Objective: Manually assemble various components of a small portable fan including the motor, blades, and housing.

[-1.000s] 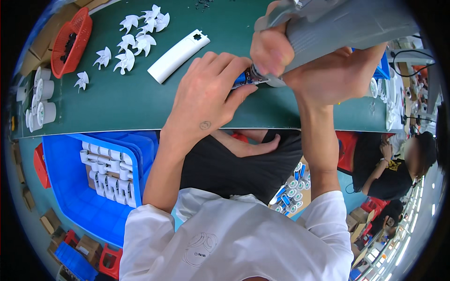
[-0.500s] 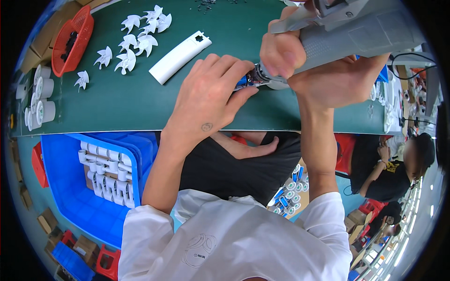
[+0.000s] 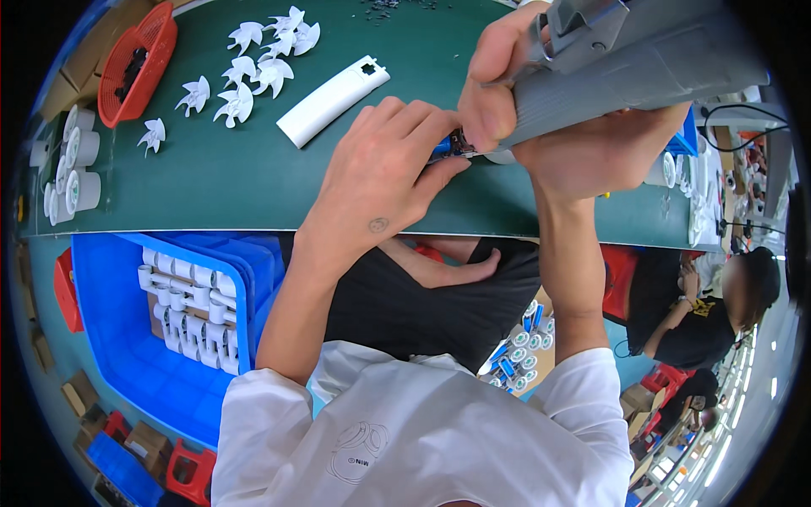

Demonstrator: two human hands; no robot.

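Observation:
My left hand [image 3: 378, 160] reaches over the green table and pinches a small blue-and-metal part [image 3: 443, 149] between thumb and fingertips. Most of that part is hidden by my fingers. My right hand [image 3: 583, 156] is wrapped around a large grey hand-held tool [image 3: 642, 76] with a metal bracket. The tool's narrow end meets the part at my left fingertips, though fingers partly cover the contact. Just beyond my left hand lies a long white plastic housing [image 3: 331, 103] with a square cutout at one end.
White fan blades [image 3: 272, 74] lie scattered at the far left, near a red basket [image 3: 135, 68] of dark pieces. White round parts [image 3: 82, 148] line the left edge. Below the table sit a blue crate [image 3: 127, 338] of white parts and a box of blue-and-white assemblies [image 3: 517, 355].
The grey tool and my right hand have tipped and shifted slightly left, covering more of the part. My left hand keeps its pinch. The whole view has shifted a little.

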